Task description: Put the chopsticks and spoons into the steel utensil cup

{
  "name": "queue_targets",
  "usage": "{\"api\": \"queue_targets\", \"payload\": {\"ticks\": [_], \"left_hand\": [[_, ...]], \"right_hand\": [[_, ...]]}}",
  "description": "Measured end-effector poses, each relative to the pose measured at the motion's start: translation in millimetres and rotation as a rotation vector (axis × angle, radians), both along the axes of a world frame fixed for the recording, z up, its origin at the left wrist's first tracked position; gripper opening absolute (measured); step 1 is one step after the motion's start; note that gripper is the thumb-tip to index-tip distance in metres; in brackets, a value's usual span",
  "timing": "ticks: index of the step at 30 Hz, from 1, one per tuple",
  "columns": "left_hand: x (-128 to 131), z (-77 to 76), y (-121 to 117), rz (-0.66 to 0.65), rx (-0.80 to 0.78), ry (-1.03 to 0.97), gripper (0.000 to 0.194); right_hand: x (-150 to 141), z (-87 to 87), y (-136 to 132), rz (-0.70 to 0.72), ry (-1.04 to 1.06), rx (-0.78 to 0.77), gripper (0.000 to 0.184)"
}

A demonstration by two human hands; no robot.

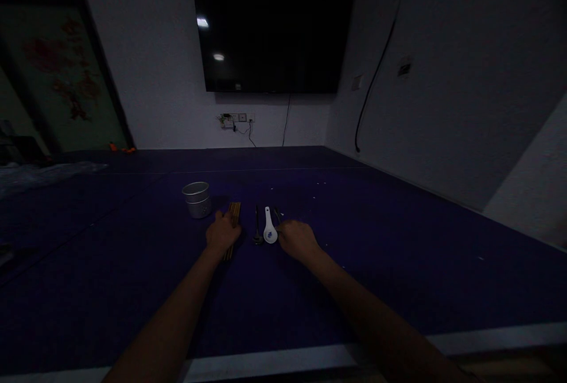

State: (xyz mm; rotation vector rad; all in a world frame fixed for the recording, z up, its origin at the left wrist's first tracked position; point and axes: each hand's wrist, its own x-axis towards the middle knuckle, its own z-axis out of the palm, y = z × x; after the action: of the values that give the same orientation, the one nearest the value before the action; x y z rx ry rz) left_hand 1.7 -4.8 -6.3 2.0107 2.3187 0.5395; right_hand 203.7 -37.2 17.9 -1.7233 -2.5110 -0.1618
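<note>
My left hand (222, 232) rests with curled fingers on a bundle of wooden chopsticks (233, 212) lying on the dark blue table (133, 265). My right hand (295, 238) lies closed over the lower end of a dark utensil (277, 214), right beside a white ceramic spoon (269, 229) with a blue mark. A dark metal spoon (257, 228) lies between the chopsticks and the white spoon. A small round metal cup (197, 198) stands just left of the chopsticks.
A black television (272, 37) hangs on the white wall behind, with power sockets (234, 119) under it and a black cable (376, 75) on the right wall. The table's pale front edge (266, 359) runs below my arms.
</note>
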Motion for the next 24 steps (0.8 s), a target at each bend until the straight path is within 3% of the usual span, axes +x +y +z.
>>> {"api": "queue_targets", "payload": {"ticks": [24], "left_hand": [[2.7, 4.2, -6.3, 0.024, -0.023, 0.053, 0.043]], "right_hand": [[0.1, -3.5, 1.4, 0.020, 0.020, 0.008, 0.032]]}}
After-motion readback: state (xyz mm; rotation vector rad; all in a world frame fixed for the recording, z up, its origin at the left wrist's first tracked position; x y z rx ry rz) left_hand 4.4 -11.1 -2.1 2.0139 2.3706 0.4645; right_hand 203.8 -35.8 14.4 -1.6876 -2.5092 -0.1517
